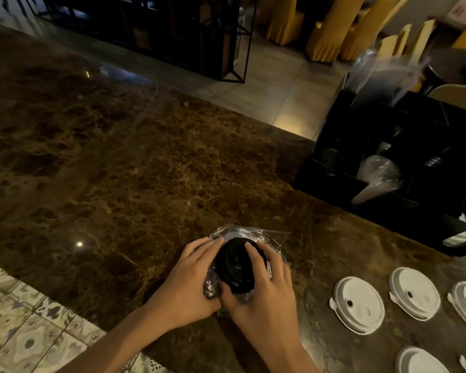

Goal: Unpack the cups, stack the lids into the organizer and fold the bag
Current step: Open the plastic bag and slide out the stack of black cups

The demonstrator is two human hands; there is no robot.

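A stack of black lids (236, 267) stands in a crinkled clear plastic bag (242, 232) on the brown marble counter (135, 162). My left hand (189, 278) grips the bag's left side. My right hand (264, 286) wraps the lids from the right, fingers over the top lid. The bag's lower part is hidden by both hands. A black compartmented organizer (331, 195) sits at the counter's right end, holding clear cups (378, 176) and dark lids (331, 158).
Several white sip lids (358, 305) lie flat on the counter at the lower right. Clear bags (385, 74) rise behind the organizer. Patterned floor tiles (30, 335) show past the counter's near-left edge. Yellow-covered chairs (331, 30) stand in the background.
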